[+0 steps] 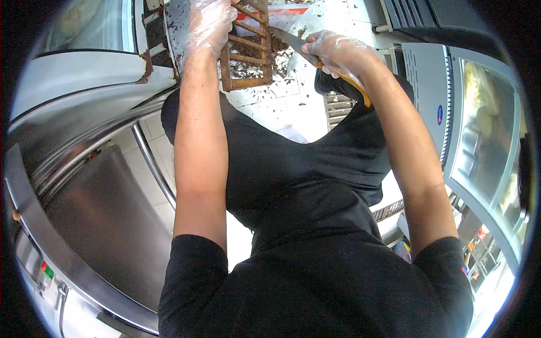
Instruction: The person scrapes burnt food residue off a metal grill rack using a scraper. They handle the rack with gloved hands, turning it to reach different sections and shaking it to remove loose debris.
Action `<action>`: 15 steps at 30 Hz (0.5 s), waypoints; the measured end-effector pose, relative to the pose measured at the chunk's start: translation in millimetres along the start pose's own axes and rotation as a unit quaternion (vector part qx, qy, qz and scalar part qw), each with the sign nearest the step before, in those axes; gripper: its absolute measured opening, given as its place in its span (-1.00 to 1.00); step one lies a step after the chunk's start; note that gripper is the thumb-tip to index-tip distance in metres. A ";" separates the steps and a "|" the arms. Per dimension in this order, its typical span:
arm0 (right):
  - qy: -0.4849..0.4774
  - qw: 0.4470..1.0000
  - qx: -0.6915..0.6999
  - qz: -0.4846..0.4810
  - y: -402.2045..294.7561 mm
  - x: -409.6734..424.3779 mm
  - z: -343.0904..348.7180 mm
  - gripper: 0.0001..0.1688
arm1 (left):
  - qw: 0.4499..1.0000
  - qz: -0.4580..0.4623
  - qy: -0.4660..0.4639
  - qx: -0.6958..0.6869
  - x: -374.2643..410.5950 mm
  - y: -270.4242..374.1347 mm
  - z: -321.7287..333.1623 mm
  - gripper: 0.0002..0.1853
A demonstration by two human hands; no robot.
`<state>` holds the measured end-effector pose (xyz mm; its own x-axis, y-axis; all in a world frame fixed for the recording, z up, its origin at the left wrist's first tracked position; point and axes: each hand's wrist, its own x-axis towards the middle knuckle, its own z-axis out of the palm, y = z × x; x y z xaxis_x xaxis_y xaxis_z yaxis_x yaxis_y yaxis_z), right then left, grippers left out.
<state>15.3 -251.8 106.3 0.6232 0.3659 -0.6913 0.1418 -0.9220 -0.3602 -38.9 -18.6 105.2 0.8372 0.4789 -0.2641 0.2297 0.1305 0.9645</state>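
Note:
My left hand, in a clear plastic glove, is at the upper left side of a rusty brown slatted frame and grips its edge. My right hand, gloved the same way, holds a knife by its yellow handle. The blade points left, its tip close to the frame's right side bar; whether they touch I cannot tell. Dark flakes and brown debris lie behind and beside the frame, partly on a white and red plastic bag.
White floor tiles with scattered flakes lie below the frame. A rusted metal cabinet edge and a steel table with tubular legs stand at left. A floor drain grate and a glass-door refrigerator are at right.

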 end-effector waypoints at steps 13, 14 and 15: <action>0.000 0.999 0.030 0.010 -10.2 -16.4 -2.2 -0.61 | 1.000 0.021 0.005 -0.019 -3.2 0.2 0.0 -0.77; -0.004 1.000 0.018 0.011 -11.0 -12.8 -2.3 -0.61 | 1.000 0.019 0.000 -0.021 -2.1 -1.5 -1.7 -0.74; 0.004 0.999 0.032 0.000 -10.2 -11.7 -2.1 -0.62 | 1.000 0.021 0.000 -0.022 -2.1 -0.9 -1.2 -0.74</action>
<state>8.2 -247.0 119.3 0.6286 0.3648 -0.6868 0.0927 -0.9120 -0.3996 -41.5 -18.7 104.9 0.8460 0.4841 -0.2232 0.1716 0.1490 0.9738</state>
